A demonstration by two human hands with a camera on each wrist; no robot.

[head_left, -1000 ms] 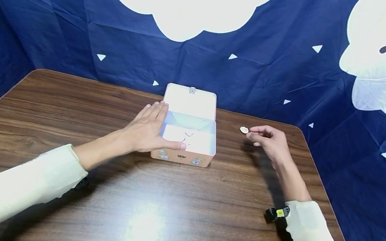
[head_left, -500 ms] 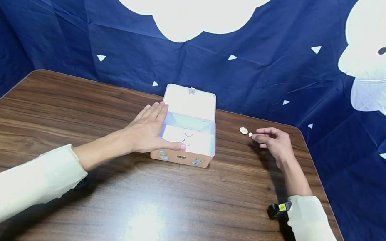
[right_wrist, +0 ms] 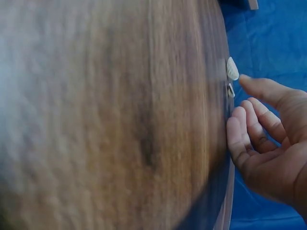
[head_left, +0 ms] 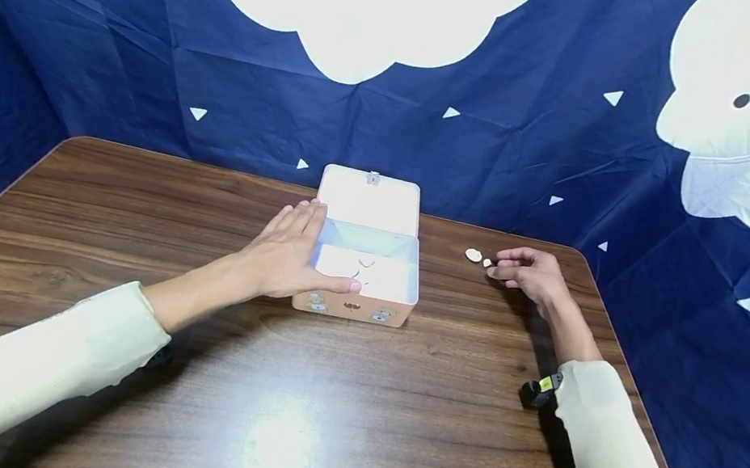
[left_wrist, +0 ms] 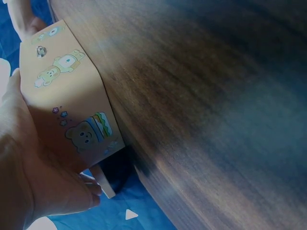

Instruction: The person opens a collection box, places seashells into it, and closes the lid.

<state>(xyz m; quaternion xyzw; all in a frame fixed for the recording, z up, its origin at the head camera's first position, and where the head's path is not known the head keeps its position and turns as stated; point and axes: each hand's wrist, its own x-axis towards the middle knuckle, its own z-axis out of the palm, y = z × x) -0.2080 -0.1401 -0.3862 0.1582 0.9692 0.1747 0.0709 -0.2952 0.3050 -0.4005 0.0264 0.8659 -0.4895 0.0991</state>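
Note:
A peach box (head_left: 323,305) with cartoon bears stands at the back of the table, its lid (head_left: 369,200) raised behind it. My left hand (head_left: 283,256) rests against the box's left side, fingers straight, the thumb over the front rim. In the left wrist view the palm (left_wrist: 43,172) lies along the decorated wall. To the right of the box lie a cream oval, shell-like piece (head_left: 473,255) and a smaller white piece (head_left: 487,262). Just right of the small piece is my right hand (head_left: 532,278). The right wrist view shows its thumb (right_wrist: 264,88) apart from the loosely bent fingers, nothing visibly held.
The brown wooden table (head_left: 350,394) has a bright glare spot near its front. A blue curtain (head_left: 244,82) with white clouds hangs behind the back edge. A few thin curved marks (head_left: 363,265) show inside the box; I cannot tell what they are.
My right hand has drawn slightly right, away from the oval piece, and the small white piece now lies uncovered beside it. The left hand and box have kept their place.

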